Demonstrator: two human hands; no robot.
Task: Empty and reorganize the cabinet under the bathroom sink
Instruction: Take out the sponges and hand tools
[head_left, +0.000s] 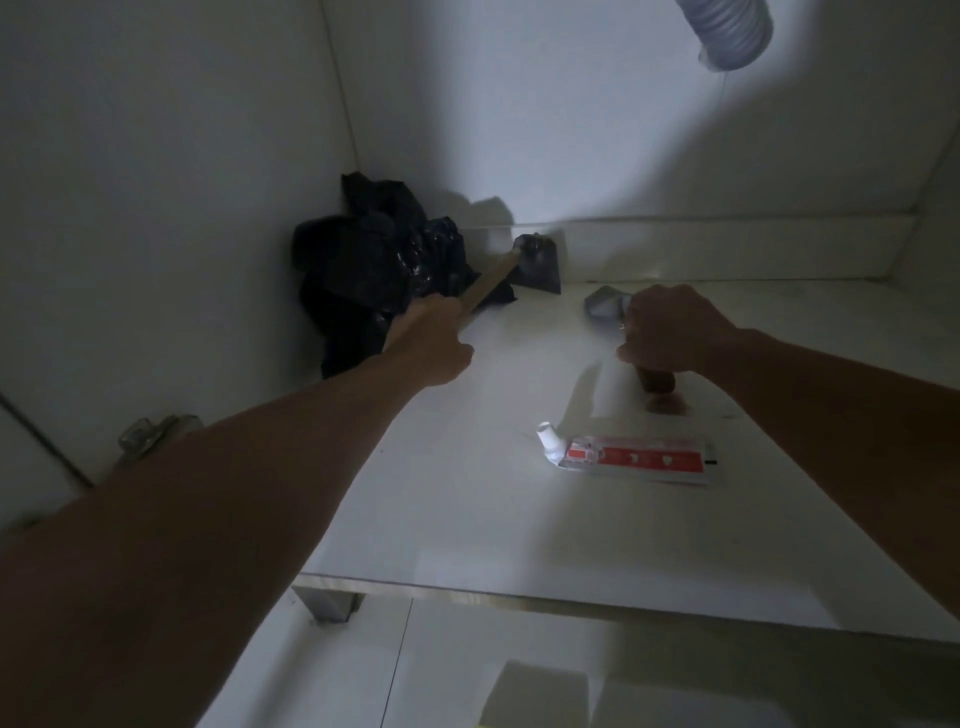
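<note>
cabinet: one, white inside, dim; floor panel (467, 509) carries all the loose items; front edge runs across the lower part of the view
left hand: (434, 340) reaching deep toward the back left corner, fingers wrapped round a light wooden handle
scraper: one (537, 262); pale wooden handle runs up and right from the left hand to a dark wedge-shaped blade; blade sits at the back wall, just right of the black bag
right hand: (670, 332) knuckles up, fingers curled round a dark brown handle; a ring shows on one finger
second tool: one (657, 382); brown handle end sticks out below the right hand, grey metal head (605, 304) sticks out above it toward the back; exact tool type hard to tell, blurred
black bag: one (374, 270), crumpled plastic, piled in the back left corner, touching the side wall; scraper handle crosses its right edge
tube: one (631, 457), flattened, red and white label, white nozzle pointing left; lies flat on the floor panel, near the front, below the right hand, apart from both hands
drain hose: one (727, 31), grey ribbed, hanging in at the top right, well apart from everything on the floor panel
hinge: one (150, 434), metal, on the left side wall, partly hidden behind the left forearm
cabinet foot: one (327, 603), metal, under the front left corner of the floor panel
room floor: pale tiles (363, 675) below the cabinet front
count: two hands, two handled tools, one bag, one tube, one hose
</note>
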